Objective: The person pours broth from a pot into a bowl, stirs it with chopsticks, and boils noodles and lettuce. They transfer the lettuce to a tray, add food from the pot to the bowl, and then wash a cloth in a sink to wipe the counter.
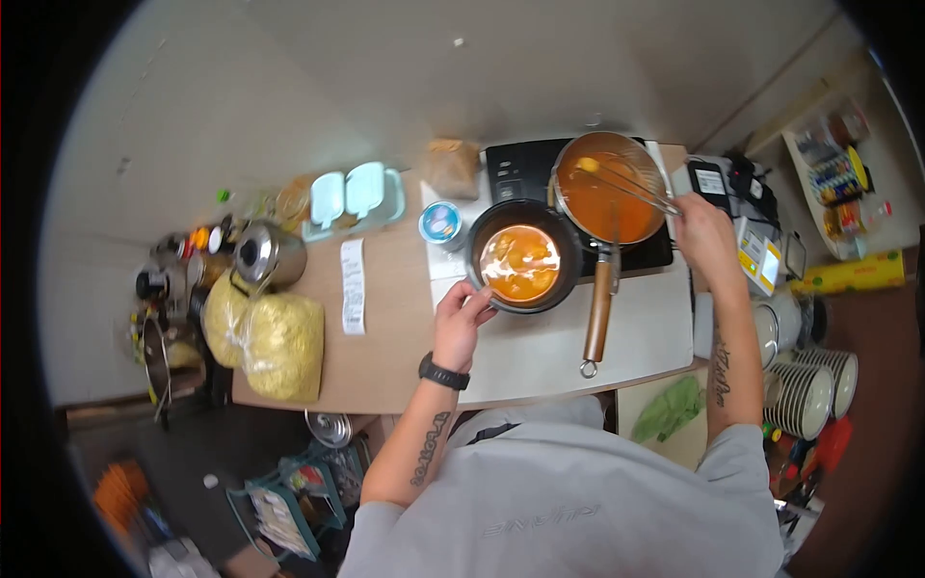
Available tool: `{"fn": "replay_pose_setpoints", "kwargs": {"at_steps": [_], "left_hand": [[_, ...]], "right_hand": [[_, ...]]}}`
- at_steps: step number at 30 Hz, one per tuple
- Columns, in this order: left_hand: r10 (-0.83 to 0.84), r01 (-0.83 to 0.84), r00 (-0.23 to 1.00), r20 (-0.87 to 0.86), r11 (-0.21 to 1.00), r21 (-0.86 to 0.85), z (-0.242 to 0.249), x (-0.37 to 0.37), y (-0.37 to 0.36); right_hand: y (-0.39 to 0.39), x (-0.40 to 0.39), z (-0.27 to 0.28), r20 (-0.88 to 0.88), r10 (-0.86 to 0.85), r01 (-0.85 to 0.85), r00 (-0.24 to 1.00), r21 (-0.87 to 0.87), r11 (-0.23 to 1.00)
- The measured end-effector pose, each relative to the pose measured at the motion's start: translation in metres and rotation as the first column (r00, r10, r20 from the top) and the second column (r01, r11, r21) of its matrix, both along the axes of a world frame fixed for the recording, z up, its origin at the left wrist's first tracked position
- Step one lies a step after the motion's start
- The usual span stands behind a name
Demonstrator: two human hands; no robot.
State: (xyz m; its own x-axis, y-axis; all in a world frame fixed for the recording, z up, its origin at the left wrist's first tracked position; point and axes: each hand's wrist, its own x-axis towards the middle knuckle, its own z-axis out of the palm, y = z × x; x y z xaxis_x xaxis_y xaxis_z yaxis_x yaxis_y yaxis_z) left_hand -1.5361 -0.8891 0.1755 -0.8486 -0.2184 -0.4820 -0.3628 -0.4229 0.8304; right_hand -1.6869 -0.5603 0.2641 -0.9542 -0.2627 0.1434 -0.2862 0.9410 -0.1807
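Observation:
My left hand (461, 323) grips the near-left rim of a black bowl (570, 252), thumb on the edge. Orange soup (520, 262) with pale chunks fills the bowl. To its upper right, a saucepan (590, 144) of orange broth with a wooden handle (598, 313) stands on a black induction cooker (508, 166). Metal tongs (641, 193) are closed in my right hand (705, 231), reaching over the broth from the right. At their tips is a small yellow food piece (587, 165).
A blue-lidded tub (441, 223) and a brown paper bag (451, 168) stand left of the bowl. Farther left lie a receipt (353, 287), a light-blue container (393, 197) and bags of yellow food (284, 347). Stacked bowls (800, 400) and a card terminal (757, 255) sit at right.

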Motion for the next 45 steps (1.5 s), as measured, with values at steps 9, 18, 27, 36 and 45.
{"fn": "replay_pose_setpoints", "kwargs": {"at_steps": [9,18,27,36,45], "left_hand": [[0.005,-0.003,0.999,-0.043,0.998,0.070,0.000,0.017,-0.010],[0.081,-0.079,0.997,-0.020,0.992,0.100,-0.005,0.060,-0.037],[0.252,-0.254,0.967,0.029,0.959,0.125,-0.032,0.147,-0.088],[0.447,-0.452,0.890,0.086,0.890,0.059,-0.069,0.207,-0.117],[0.435,-0.439,0.899,0.059,0.891,0.118,-0.098,0.207,-0.130]], "right_hand": [[-0.042,0.061,0.061,0.293,0.174,-0.144,0.940,-0.123,0.982],[-0.072,0.072,0.052,0.330,0.324,-0.260,0.886,-0.224,0.939],[-0.029,-0.009,-0.050,-0.006,-0.025,0.024,1.000,-0.164,0.986],[-0.045,0.027,-0.043,-0.032,-0.193,0.180,0.981,-0.234,0.955],[-0.027,0.052,-0.065,-0.002,-0.340,0.329,0.941,-0.246,0.912]]}}
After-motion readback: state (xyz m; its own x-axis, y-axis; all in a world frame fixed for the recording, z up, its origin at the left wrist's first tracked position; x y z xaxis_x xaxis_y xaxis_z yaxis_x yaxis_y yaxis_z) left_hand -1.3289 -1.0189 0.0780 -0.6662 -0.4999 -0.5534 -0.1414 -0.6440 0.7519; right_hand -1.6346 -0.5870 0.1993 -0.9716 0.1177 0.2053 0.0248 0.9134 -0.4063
